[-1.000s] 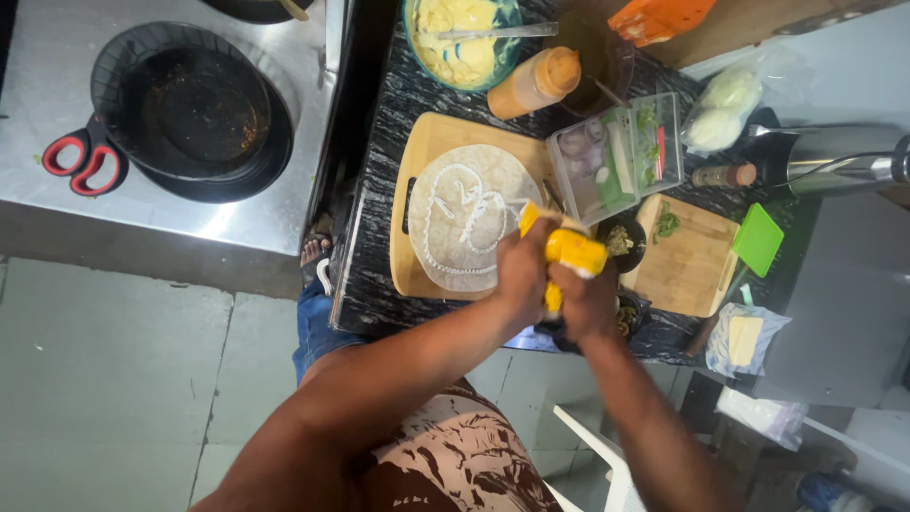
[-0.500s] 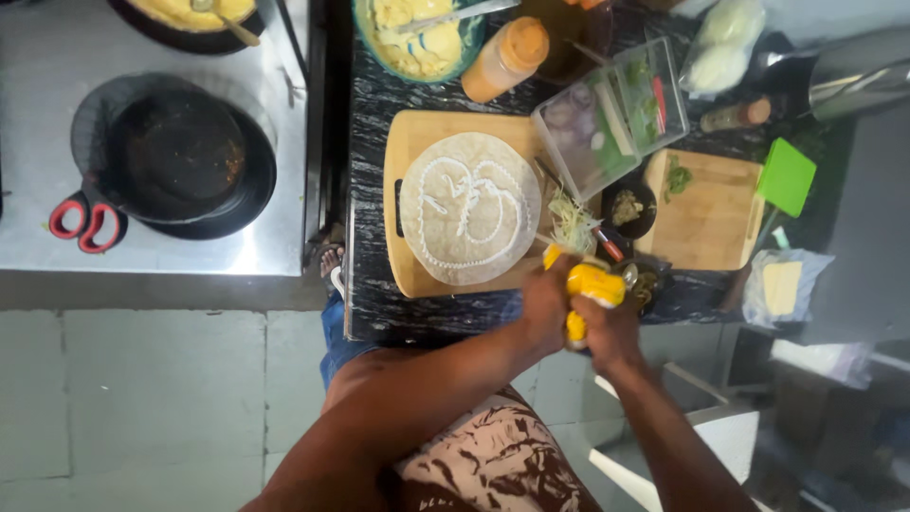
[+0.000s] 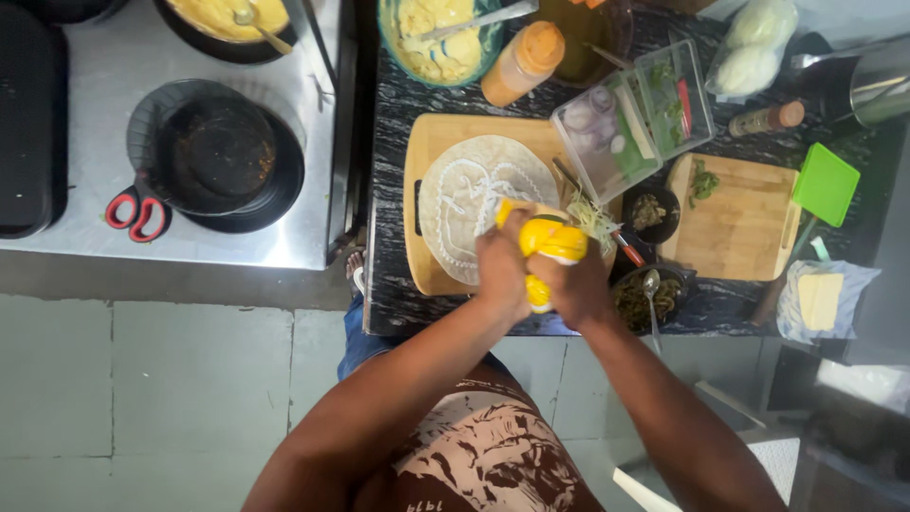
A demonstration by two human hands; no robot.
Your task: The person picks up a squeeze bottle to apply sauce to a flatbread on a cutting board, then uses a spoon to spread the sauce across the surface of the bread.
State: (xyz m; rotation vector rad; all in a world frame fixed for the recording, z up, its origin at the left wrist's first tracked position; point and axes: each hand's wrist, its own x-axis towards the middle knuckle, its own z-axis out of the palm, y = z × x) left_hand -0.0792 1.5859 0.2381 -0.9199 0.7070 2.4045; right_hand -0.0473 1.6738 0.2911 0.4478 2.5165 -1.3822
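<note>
A yellow squeeze bottle (image 3: pixel 550 248) is gripped between both hands over the near edge of a dark counter. My left hand (image 3: pixel 502 268) wraps its left side and my right hand (image 3: pixel 575 287) holds its right side. Just beyond them lies a round flatbread (image 3: pixel 474 204) with white sauce lines drizzled on it, resting on a wooden board (image 3: pixel 436 142). The bottle's tip is hidden by my fingers.
A clear tub of sliced onion and greens (image 3: pixel 630 118), an orange-lidded bottle (image 3: pixel 521 62), a bowl of yellow mix (image 3: pixel 438 43), small dark bowls (image 3: pixel 652 210), a second wooden board (image 3: pixel 744 223) and green lid (image 3: pixel 825 183) crowd the counter. Left, a black pan (image 3: pixel 213 152) and red scissors (image 3: pixel 137 213) sit on a steel stove.
Both hands with the yellow bottle stay joined near the flatbread's right edge. The camera view has shifted, so the counter sits further right and higher.
</note>
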